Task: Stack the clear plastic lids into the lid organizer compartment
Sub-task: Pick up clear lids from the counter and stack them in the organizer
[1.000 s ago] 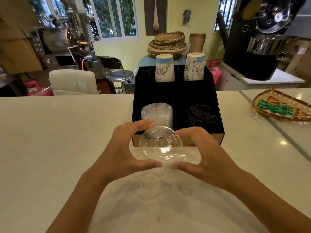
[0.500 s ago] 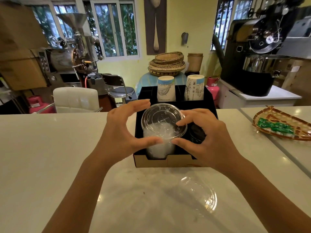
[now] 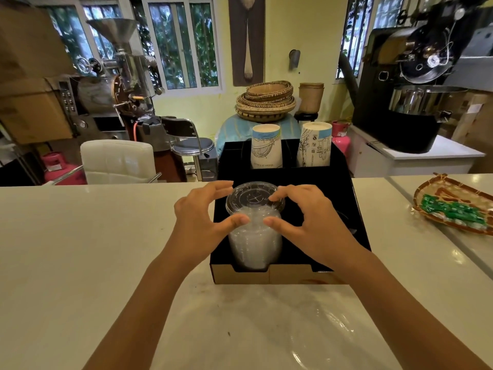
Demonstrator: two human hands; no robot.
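Note:
A tall stack of clear plastic lids (image 3: 255, 244) stands in the front left compartment of the black lid organizer (image 3: 354, 209). The top clear lid (image 3: 253, 197) lies on that stack. My left hand (image 3: 202, 222) grips it from the left, thumb against the stack's front. My right hand (image 3: 312, 222) grips it from the right, fingertips on the lid's rim. Another clear lid (image 3: 329, 333) lies on the white counter in front of the organizer, faint against the surface. My right hand hides most of the front right compartment.
Two paper cup stacks (image 3: 266, 148) (image 3: 316, 145) stand in the organizer's rear compartments. A woven tray with green packets (image 3: 453, 209) sits at the right, beyond a seam in the counter (image 3: 80, 249). Chairs and coffee machines stand behind the counter.
Both hands lifted a clear lid from the counter, carried it forward over the organizer, and lowered it onto the stack in the front left compartment. The view tilted up.

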